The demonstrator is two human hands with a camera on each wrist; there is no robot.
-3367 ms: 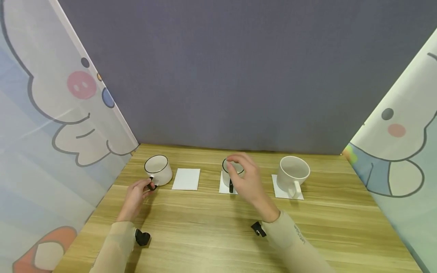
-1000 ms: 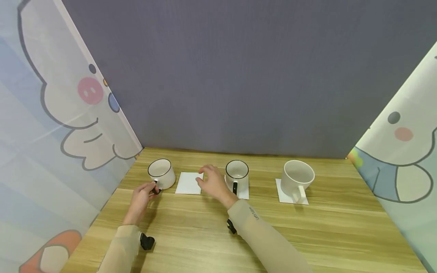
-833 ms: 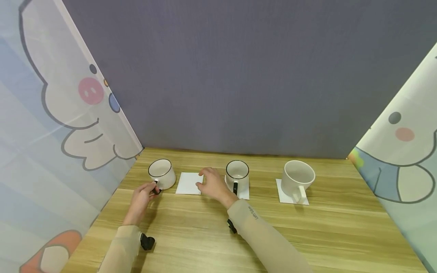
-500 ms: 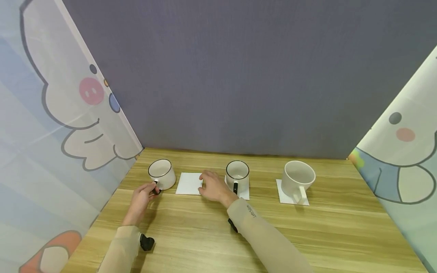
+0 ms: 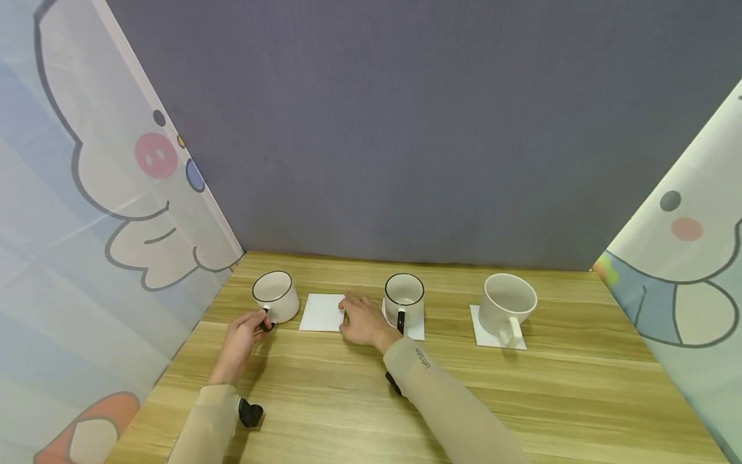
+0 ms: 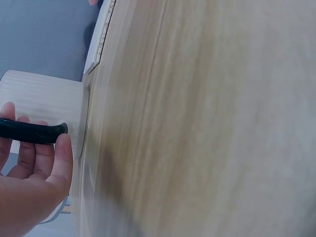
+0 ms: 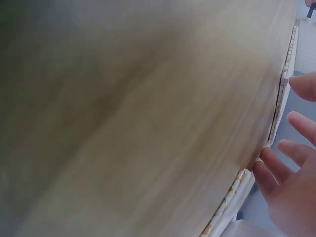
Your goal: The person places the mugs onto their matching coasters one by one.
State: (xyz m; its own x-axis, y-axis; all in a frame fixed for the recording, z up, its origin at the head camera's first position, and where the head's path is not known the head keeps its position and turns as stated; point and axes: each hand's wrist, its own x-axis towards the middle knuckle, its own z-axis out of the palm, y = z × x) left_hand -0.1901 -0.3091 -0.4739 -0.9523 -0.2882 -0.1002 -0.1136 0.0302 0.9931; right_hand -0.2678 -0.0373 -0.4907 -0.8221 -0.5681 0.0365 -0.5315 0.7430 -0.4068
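Observation:
At the left, a white mug with a dark rim [image 5: 283,308] stands directly on the table. My left hand [image 5: 239,338] grips its black handle [image 6: 29,131], fingers wrapped from behind and thumb at the lower end in the left wrist view. Just right of that mug lies a white square coaster [image 5: 319,313]. My right hand [image 5: 365,322] is at this coaster's right edge, palm down and low over the table. In the right wrist view its fingers [image 7: 274,170] are spread and lightly bent, with the thumb beside the coaster's edge [image 7: 279,108]. It holds nothing.
A second dark-rimmed mug [image 5: 414,313] stands on its own coaster [image 5: 420,332] close to my right hand. Farther right, a larger plain white mug [image 5: 494,316] sits on another coaster [image 5: 482,336]. A grey panel [image 5: 371,142] closes off the table's back edge.
My right hand has come left from over the middle mug to the bare coaster and lowered to its right edge. My left hand keeps its hold on the left mug's handle.

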